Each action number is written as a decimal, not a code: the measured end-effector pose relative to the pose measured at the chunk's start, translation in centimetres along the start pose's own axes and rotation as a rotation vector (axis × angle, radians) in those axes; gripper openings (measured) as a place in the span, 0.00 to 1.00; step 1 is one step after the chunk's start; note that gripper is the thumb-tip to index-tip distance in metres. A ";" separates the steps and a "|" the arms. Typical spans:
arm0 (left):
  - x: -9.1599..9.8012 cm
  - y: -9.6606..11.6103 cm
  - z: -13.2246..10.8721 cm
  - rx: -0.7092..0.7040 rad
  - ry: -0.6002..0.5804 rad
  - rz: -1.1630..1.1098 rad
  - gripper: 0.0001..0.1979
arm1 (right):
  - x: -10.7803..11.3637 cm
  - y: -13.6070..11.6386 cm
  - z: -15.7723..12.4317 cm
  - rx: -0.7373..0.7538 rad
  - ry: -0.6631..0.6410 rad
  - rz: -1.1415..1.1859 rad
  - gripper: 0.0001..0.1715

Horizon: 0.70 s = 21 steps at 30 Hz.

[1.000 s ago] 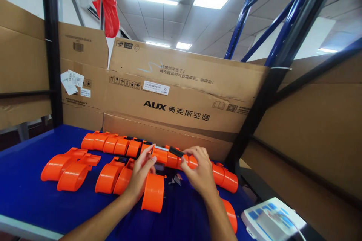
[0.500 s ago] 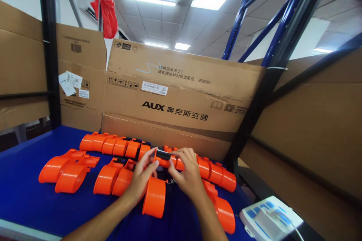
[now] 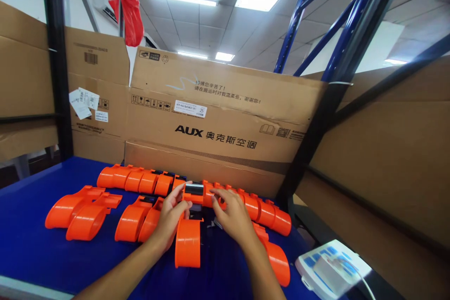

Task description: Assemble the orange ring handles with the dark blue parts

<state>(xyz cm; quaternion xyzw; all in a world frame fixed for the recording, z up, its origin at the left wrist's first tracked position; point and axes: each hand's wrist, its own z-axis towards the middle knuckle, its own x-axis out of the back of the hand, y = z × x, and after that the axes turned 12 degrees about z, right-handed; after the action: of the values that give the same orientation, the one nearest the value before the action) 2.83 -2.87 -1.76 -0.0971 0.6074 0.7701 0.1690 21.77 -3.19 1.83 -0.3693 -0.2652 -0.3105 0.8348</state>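
Note:
In front of me my left hand (image 3: 170, 219) is closed, thumb and fingers pinching the left end of an orange plastic holder with a black strip (image 3: 194, 190) set in its top. Pale teeth or ridges run along the strip's far edge. My right hand (image 3: 232, 213) is just right of that piece, its thumb and fingers apart and nothing visible between them. Nearest below the hands stands an orange ring-shaped piece (image 3: 188, 243). Behind my left wrist sit two similar orange rings (image 3: 131, 221), partly covered by the hand.
A back row of orange rings (image 3: 133, 181) runs along the cardboard wall (image 3: 218, 117), some with black parts. Two more rings (image 3: 84, 221) lie at the left on the blue table surface (image 3: 31, 229). A white power strip (image 3: 333, 267) with a plug lies at the right.
The held piece has moved slightly left and turned, showing more of its pale ridged edge. My right fingers have come away from its right end and spread.

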 end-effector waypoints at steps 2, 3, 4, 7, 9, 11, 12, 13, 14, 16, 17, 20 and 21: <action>-0.1 -0.2 0.0 0.001 0.002 0.001 0.30 | -0.4 0.2 -0.1 -0.067 -0.117 -0.109 0.15; -0.1 -0.3 0.0 -0.001 0.004 0.005 0.29 | -0.6 0.2 -0.2 -0.081 -0.172 -0.149 0.14; -0.1 -0.4 0.0 -0.004 0.004 0.009 0.28 | -0.8 0.2 -0.2 -0.082 -0.215 -0.177 0.13; -0.1 -0.6 0.0 -0.008 -0.008 0.020 0.28 | -1.2 -0.2 -0.2 -0.060 -0.284 -0.224 0.11; -0.1 -0.5 0.0 -0.012 -0.022 0.025 0.28 | -1.4 -0.4 -0.2 -0.051 -0.302 -0.247 0.10; -0.1 -0.3 -0.1 -0.023 -0.026 0.032 0.27 | -1.6 -0.5 -0.3 -0.054 -0.314 -0.270 0.10; -0.1 -0.2 -0.1 -0.028 -0.023 0.035 0.27 | -1.6 -0.4 -0.4 -0.062 -0.317 -0.282 0.10; -0.2 -0.2 -0.1 -0.028 -0.019 0.036 0.27 | -1.7 -0.3 -0.4 -0.072 -0.317 -0.291 0.10; -0.2 -0.1 -0.2 -0.024 -0.013 0.036 0.27 | -1.7 -0.2 -0.5 -0.084 -0.315 -0.299 0.11; -0.3 0.0 -0.3 -0.010 -0.004 0.033 0.28 | -1.7 0.1 -0.5 -0.103 -0.305 -0.314 0.12; -0.3 0.0 -0.3 -0.004 -0.002 0.032 0.28 | -1.7 0.2 -0.4 -0.109 -0.299 -0.322 0.12; -0.3 0.0 -0.2 -0.001 -0.003 0.035 0.28 | -1.6 0.6 -0.3 -0.119 -0.285 -0.349 0.12; -0.2 -0.1 -0.2 -0.003 -0.005 0.038 0.28 | -1.5 0.6 -0.3 -0.121 -0.284 -0.353 0.12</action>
<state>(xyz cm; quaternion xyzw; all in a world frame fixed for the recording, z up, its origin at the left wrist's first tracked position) 3.06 -3.10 -1.80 -0.0841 0.6075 0.7744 0.1555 21.26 -2.64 0.36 -0.4065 -0.4212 -0.4118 0.6984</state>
